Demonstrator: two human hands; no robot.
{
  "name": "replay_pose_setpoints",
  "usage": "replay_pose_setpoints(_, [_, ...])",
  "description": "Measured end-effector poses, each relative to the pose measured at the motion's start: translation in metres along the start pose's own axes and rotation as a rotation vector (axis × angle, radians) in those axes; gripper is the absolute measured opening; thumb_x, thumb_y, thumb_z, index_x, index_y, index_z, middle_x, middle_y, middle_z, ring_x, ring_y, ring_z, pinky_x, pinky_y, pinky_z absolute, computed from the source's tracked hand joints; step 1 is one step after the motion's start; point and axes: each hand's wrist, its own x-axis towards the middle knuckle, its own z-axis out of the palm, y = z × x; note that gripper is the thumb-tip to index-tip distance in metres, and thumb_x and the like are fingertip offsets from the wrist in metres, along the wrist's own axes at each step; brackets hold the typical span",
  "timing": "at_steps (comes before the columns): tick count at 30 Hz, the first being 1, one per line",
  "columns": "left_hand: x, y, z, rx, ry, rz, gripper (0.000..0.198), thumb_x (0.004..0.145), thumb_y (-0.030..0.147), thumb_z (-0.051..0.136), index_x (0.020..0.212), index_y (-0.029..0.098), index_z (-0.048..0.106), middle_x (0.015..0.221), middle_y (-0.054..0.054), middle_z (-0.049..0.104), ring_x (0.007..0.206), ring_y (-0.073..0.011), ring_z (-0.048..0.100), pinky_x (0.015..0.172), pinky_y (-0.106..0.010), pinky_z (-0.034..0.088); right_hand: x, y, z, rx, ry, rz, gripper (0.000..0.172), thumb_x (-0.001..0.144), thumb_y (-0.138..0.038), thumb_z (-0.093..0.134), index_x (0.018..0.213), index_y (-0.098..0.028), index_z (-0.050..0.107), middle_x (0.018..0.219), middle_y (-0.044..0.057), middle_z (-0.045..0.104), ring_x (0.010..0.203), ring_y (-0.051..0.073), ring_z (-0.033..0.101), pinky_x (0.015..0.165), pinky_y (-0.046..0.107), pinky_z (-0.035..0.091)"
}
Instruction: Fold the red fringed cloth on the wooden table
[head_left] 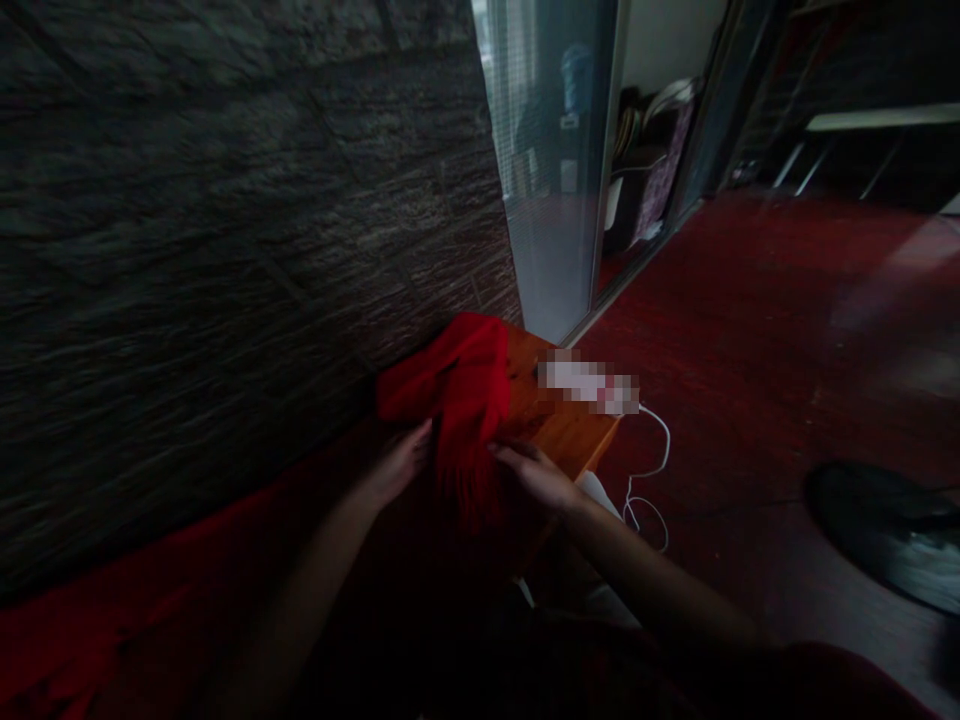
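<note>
A red fringed cloth, like a scarf, lies bunched on a small wooden table against a dark stone wall. My left hand rests at the cloth's left edge, fingers stretched toward it. On the cloth's lower right side lies my right hand, with its fingers laid flat and pointing left. Neither hand shows a clear grip on the fabric. The scene is dim.
A blurred-out object sits on the table's far right, and a white cable hangs from it to the red carpet. A dark round fan base stands on the floor at right. A glass partition rises behind the table.
</note>
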Motion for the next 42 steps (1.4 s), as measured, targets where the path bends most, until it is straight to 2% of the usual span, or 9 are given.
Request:
replay_pose_setpoints(6, [0.001, 0.004, 0.030, -0.100, -0.165, -0.148, 0.030, 0.092, 0.033, 0.059, 0.113, 0.014, 0.071, 0.106, -0.008, 0.076, 0.098, -0.0217, 0.072, 0.091, -0.031, 0.054, -0.007, 0.007, -0.002, 0.082, -0.049, -0.031, 0.045, 0.068, -0.046, 0.079, 0.104, -0.021, 0.071, 0.105, 0.004, 0.072, 0.101, 0.021, 0.066, 0.098, 0.035, 0.047])
replay_pose_setpoints(14, [-0.008, -0.006, 0.030, -0.081, -0.252, -0.226, 0.037, 0.085, 0.038, 0.068, 0.111, 0.012, 0.070, 0.101, -0.011, 0.077, 0.093, -0.0258, 0.073, 0.088, -0.036, 0.056, -0.018, 0.014, 0.003, 0.087, -0.115, 0.022, 0.048, 0.069, -0.047, 0.081, 0.108, -0.020, 0.070, 0.107, 0.006, 0.073, 0.101, 0.022, 0.067, 0.102, 0.038, 0.047])
replay_pose_setpoints(20, [-0.023, -0.014, 0.013, -0.057, -0.308, -0.293, 0.046, 0.074, 0.046, 0.077, 0.106, 0.014, 0.072, 0.101, -0.011, 0.076, 0.097, -0.0288, 0.072, 0.087, -0.038, 0.056, -0.041, 0.018, 0.012, 0.089, -0.118, 0.125, 0.056, 0.069, -0.046, 0.083, 0.114, -0.016, 0.068, 0.113, 0.009, 0.071, 0.102, 0.024, 0.067, 0.096, 0.039, 0.051])
replay_pose_setpoints(25, [-0.042, -0.025, -0.004, 0.064, -0.233, -0.259, 0.057, 0.066, 0.052, 0.082, 0.110, 0.019, 0.069, 0.106, -0.008, 0.075, 0.100, -0.0288, 0.070, 0.079, -0.037, 0.058, -0.063, 0.024, 0.007, 0.023, -0.249, 0.186, 0.053, 0.078, -0.047, 0.077, 0.119, -0.015, 0.066, 0.116, 0.011, 0.069, 0.105, 0.023, 0.067, 0.094, 0.037, 0.051])
replay_pose_setpoints(27, [-0.051, -0.029, -0.015, 0.217, -0.225, -0.245, 0.058, 0.065, 0.056, 0.081, 0.107, 0.020, 0.068, 0.101, -0.007, 0.076, 0.094, -0.0284, 0.071, 0.068, -0.035, 0.058, -0.070, 0.026, -0.004, -0.047, -0.293, 0.232, 0.052, 0.079, -0.048, 0.075, 0.120, -0.016, 0.065, 0.112, 0.010, 0.070, 0.103, 0.022, 0.067, 0.093, 0.036, 0.051])
replay_pose_setpoints(32, [-0.061, -0.029, -0.054, 0.755, -0.435, -0.179, 0.057, 0.076, 0.072, 0.060, 0.080, 0.015, 0.065, 0.068, -0.006, 0.071, 0.063, -0.0212, 0.069, 0.057, -0.028, 0.049, -0.074, 0.013, -0.044, -0.473, -0.440, 0.239, 0.049, 0.082, -0.060, 0.066, 0.102, -0.016, 0.071, 0.095, 0.009, 0.073, 0.086, 0.020, 0.070, 0.076, 0.031, 0.055])
replay_pose_setpoints(36, [-0.040, -0.025, -0.072, 0.818, -0.178, 0.265, 0.044, 0.087, 0.060, 0.050, 0.088, 0.018, 0.064, 0.080, -0.005, 0.071, 0.072, -0.0200, 0.068, 0.065, -0.030, 0.050, -0.052, -0.014, -0.065, -0.850, -0.438, -0.038, 0.046, 0.092, -0.058, 0.051, 0.093, -0.017, 0.071, 0.083, 0.007, 0.071, 0.073, 0.017, 0.067, 0.066, 0.029, 0.054])
replay_pose_setpoints(39, [-0.008, -0.024, -0.073, 0.835, 0.208, 0.691, 0.029, 0.089, 0.044, 0.053, 0.100, 0.019, 0.063, 0.094, -0.006, 0.069, 0.087, -0.0216, 0.066, 0.082, -0.035, 0.051, -0.018, -0.034, -0.063, -1.070, -0.229, -0.352, 0.036, 0.094, -0.047, 0.052, 0.106, -0.018, 0.069, 0.091, 0.008, 0.071, 0.077, 0.018, 0.067, 0.070, 0.031, 0.055])
replay_pose_setpoints(42, [0.024, -0.022, -0.072, 0.828, 0.559, 0.910, 0.036, 0.086, 0.035, 0.058, 0.118, 0.018, 0.058, 0.107, -0.011, 0.063, 0.095, -0.0239, 0.063, 0.092, -0.040, 0.049, 0.021, -0.045, -0.049, -1.196, 0.002, -0.675, 0.043, 0.089, -0.039, 0.057, 0.126, -0.019, 0.061, 0.114, 0.012, 0.066, 0.101, 0.023, 0.065, 0.090, 0.038, 0.054])
